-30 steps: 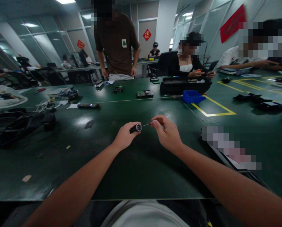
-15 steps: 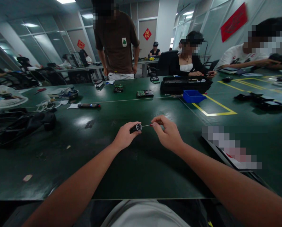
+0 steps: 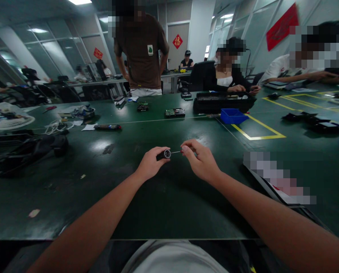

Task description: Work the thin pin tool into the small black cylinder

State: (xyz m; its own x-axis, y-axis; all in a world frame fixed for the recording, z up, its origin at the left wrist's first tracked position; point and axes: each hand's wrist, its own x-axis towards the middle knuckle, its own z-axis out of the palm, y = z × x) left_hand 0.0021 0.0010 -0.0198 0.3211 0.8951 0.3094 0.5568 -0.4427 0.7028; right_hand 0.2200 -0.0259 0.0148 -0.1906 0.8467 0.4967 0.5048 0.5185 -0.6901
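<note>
My left hand [image 3: 151,163] is closed around a small black cylindrical part [image 3: 166,154] with a pale ring at its end, which faces me and slightly right. In my right hand [image 3: 199,159] is a screwdriver [image 3: 176,152] with a thin metal shaft and a red handle, mostly covered by my fingers. The shaft points left, and its tip meets the right side of the cylindrical part. Whether the tip sits in a screw is too small to tell. Both hands are held over the green table [image 3: 169,204].
A blue bin [image 3: 233,116] stands beyond my right hand, before a long black casing [image 3: 224,102]. Circuit-board pieces [image 3: 175,112] lie at the middle. A pen-like tool [image 3: 107,127] and black parts [image 3: 33,153] lie left. Co-workers sit or stand across the table.
My hands keep nearly the same pose, with the screwdriver still against the cylindrical part. Across the table, the standing person's arms have shifted, with the hands now drawn back near the hips.
</note>
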